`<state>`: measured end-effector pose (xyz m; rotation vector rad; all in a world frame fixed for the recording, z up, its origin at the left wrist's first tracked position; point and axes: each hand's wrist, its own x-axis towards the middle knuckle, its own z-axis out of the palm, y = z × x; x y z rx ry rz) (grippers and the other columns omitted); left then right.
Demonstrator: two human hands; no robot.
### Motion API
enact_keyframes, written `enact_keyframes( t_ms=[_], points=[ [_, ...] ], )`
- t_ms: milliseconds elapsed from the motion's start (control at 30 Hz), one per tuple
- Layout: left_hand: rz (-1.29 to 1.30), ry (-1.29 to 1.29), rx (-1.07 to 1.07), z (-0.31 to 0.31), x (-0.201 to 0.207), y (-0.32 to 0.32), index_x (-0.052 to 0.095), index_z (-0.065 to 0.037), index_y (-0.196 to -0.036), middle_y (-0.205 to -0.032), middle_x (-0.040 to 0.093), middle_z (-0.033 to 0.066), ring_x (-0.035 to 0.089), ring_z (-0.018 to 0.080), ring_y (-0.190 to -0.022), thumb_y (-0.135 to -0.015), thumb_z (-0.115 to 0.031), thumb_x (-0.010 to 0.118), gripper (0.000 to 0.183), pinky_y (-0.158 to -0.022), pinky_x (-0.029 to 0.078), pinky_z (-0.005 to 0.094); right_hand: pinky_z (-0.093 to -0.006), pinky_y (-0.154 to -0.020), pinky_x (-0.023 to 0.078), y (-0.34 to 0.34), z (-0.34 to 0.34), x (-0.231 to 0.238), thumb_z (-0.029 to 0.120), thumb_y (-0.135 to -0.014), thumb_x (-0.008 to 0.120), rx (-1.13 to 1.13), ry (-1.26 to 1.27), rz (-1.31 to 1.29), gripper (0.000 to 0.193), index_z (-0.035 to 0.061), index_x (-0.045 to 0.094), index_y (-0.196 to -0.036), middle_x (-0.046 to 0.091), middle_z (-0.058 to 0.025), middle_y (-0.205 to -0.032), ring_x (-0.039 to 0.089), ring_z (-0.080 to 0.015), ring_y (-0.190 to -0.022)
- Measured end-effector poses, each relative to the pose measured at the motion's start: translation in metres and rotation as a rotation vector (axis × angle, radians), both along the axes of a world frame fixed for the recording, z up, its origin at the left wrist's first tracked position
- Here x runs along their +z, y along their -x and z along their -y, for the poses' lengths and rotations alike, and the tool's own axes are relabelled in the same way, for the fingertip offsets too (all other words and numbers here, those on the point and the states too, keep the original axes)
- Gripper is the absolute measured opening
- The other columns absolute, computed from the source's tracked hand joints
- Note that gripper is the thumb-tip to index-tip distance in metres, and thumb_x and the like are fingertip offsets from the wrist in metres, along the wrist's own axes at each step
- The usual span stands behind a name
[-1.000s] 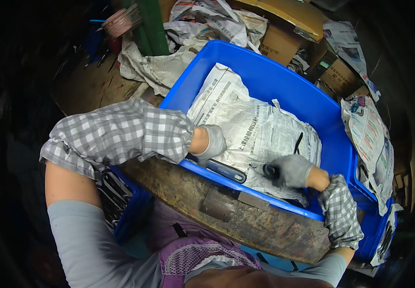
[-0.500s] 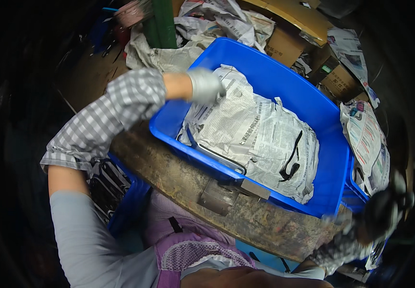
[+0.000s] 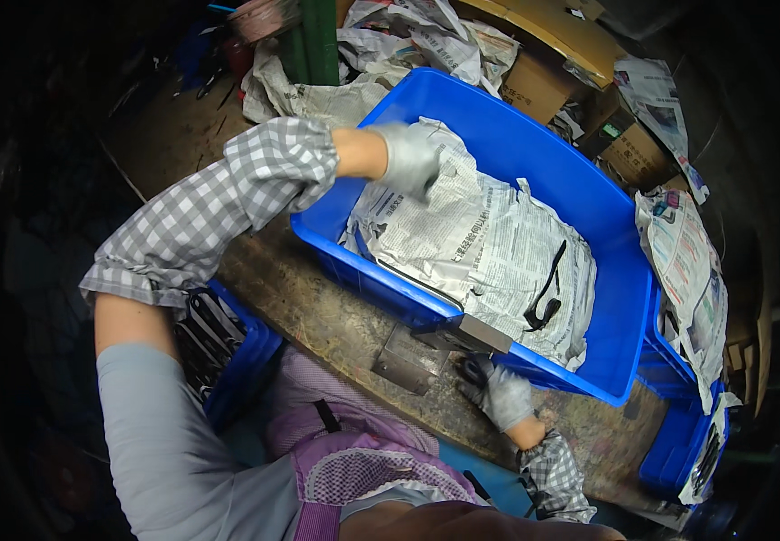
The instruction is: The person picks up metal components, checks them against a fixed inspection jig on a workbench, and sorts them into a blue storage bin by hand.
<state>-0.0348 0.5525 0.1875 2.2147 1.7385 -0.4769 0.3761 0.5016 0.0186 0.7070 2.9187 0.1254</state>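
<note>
While the left hand (image 3: 410, 162), blurred, crosses newspaper (image 3: 498, 243) inside the blue bin (image 3: 552, 162), the right hand (image 3: 500, 394) sits outside its near rim, above the tabletop (image 3: 318, 311); I can't tell either's grip.

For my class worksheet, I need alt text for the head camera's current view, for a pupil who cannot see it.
A person's gloved left hand is over crumpled newspaper inside a blue bin, while the gloved right hand is by the bin's near side, over a worn bench. A thin black object lies on the newspaper.
</note>
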Motion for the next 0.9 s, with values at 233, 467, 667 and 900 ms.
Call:
enact_keyframes(
  t_ms=[233,467,667,900],
  points=[
    [-0.176,0.150,-0.326,0.044,-0.072,-0.015,0.077,-0.003,-0.082,-0.080,0.073,0.0173,0.072,0.0362,-0.080,-0.076,-0.027,0.070,0.026,-0.073,0.057,0.0442,-0.0387,-0.069,0.058,-0.003,0.009,0.031,0.058,-0.088,0.064,-0.044,0.023,0.213,0.067,0.0042,0.062,-0.128,0.069,-0.0161,-0.093,0.068,-0.0291,-0.079],
    [-0.132,0.120,-0.489,0.035,-0.085,-0.010,0.076,-0.002,-0.082,-0.079,0.072,0.0190,0.072,0.0378,-0.076,-0.074,-0.018,0.063,0.022,-0.071,0.057,0.0448,-0.0292,-0.069,0.060,0.029,-0.048,0.221,0.013,-0.092,0.069,-0.080,0.753,-0.459,0.026,0.0010,0.073,-0.115,0.077,-0.0145,-0.098,0.074,-0.0195,-0.076],
    [-0.046,0.006,-0.325,0.053,-0.046,-0.006,0.075,-0.005,-0.090,-0.081,0.072,0.0178,0.072,0.0363,-0.080,-0.075,-0.021,0.069,0.024,-0.074,0.056,0.0439,-0.0356,-0.070,0.059,0.059,-0.075,0.189,0.026,-0.091,0.072,0.138,0.511,-0.367,0.026,0.0074,0.073,-0.109,0.075,-0.0124,-0.093,0.073,-0.0251,-0.075],
    [0.050,-0.187,-0.213,0.074,0.013,0.007,0.073,-0.006,-0.087,-0.082,0.071,0.0134,0.069,0.0318,-0.084,-0.074,-0.034,0.081,0.031,-0.081,0.053,0.0407,-0.0287,-0.072,0.058,0.043,-0.052,0.187,0.010,-0.091,0.071,-0.255,0.789,-0.716,0.023,0.0010,0.072,-0.113,0.076,-0.0132,-0.095,0.074,-0.0180,-0.081]
  ],
)
